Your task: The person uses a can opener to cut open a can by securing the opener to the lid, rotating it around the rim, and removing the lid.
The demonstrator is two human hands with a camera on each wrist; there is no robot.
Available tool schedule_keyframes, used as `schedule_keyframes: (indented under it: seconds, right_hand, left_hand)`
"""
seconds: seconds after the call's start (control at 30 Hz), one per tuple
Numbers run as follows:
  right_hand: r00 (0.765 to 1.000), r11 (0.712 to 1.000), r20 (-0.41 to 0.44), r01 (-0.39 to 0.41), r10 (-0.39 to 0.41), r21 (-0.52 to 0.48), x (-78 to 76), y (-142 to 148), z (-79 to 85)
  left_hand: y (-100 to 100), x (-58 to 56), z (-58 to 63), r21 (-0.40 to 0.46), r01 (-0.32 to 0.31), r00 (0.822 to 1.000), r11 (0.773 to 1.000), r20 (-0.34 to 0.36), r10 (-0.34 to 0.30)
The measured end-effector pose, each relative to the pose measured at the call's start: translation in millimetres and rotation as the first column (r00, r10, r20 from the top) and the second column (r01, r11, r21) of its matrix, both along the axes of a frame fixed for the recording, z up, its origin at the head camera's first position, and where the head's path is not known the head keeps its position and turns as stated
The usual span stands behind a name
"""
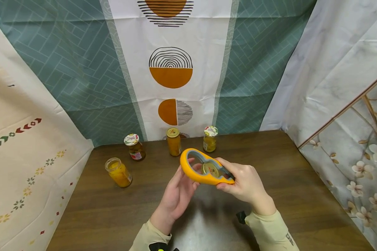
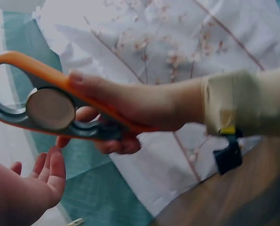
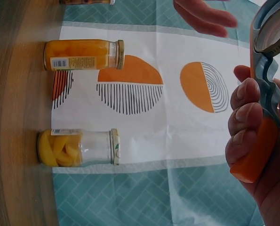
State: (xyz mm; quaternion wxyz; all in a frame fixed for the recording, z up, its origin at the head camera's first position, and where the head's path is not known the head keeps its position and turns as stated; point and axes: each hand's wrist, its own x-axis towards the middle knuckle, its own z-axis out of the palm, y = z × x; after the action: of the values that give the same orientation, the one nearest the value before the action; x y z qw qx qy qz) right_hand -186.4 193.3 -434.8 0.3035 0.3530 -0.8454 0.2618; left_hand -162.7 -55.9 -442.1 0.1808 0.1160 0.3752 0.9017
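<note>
An orange jar opener (image 1: 204,178) with a grey scalloped inner edge is held up over the table. My right hand (image 1: 246,181) grips it by its narrow end. A round gold lid (image 1: 210,169) sits inside the opener's notched opening, and no jar shows beneath it in the left wrist view. Palm up, my left hand (image 1: 179,193) hovers just left of the opener with relaxed fingers, holding nothing; its fingertips are partly hidden behind the opener in the head view. To the left, a lidless glass jar (image 1: 119,173) of yellow-orange contents stands on the table.
Along the back of the brown table (image 1: 301,195) stand a dark jar with a patterned lid (image 1: 135,148), an orange jar with a gold lid (image 1: 174,143) and a jar of yellow pieces (image 1: 209,140). Patterned cloth (image 1: 251,69) hangs behind and at both sides.
</note>
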Motion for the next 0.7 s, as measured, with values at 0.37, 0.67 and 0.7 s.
schedule_keyframes:
  seconds: [0.37, 0.67, 0.7]
  right_hand:
    - [1.000, 1.000, -0.009, -0.027, 0.028, 0.015, 0.4, -7.7, -1.9]
    - [0.999, 0.999, -0.032, -0.023, 0.024, 0.036, 0.4, -9.6, -1.9]
    - [0.999, 0.999, -0.032, -0.025, 0.026, 0.039, 0.2, -9.8, -1.9]
  left_hand:
    - [8.0, 3.5, -4.6, 0.120, 0.152, 0.987, 0.981, 0.040, -0.158]
    - [9.1, 3.5, -7.0, 0.170, 0.238, 0.970, 0.956, 0.000, -0.242]
    - [9.0, 3.5, -7.0, 0.174, 0.247, 0.968, 0.953, -0.009, -0.249]
